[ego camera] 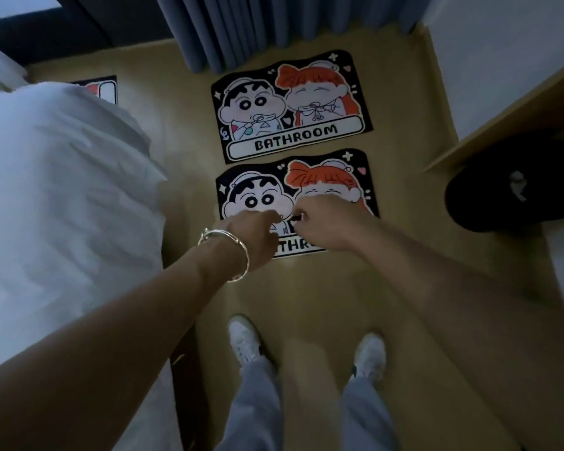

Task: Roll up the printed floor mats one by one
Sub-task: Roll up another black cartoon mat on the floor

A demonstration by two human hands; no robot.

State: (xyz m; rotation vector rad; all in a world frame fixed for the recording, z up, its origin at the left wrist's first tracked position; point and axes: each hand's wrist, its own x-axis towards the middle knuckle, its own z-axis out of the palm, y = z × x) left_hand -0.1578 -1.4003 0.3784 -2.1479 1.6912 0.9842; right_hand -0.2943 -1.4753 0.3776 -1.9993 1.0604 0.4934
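Note:
Two printed mats lie flat on the tan floor, one behind the other. Each shows two cartoon children on black and the word BATHROOM. The far mat (290,105) is in full view. Across the near mat (323,177), my hands cover its lower middle. My left hand (258,236), with a silver bangle on the wrist, and my right hand (326,222) are stretched out side by side over it, backs up, fingers curled, holding nothing. I stand upright, so both hands are well above the mat. A third mat (105,89) peeks out at the upper left, mostly hidden by the bed.
A bed with white bedding (56,196) fills the left side. Blue-grey curtains (241,30) hang at the far end. A wooden shelf edge (508,122) and a black cap (492,196) are on the right. My white shoes (245,340) stand on bare floor before the near mat.

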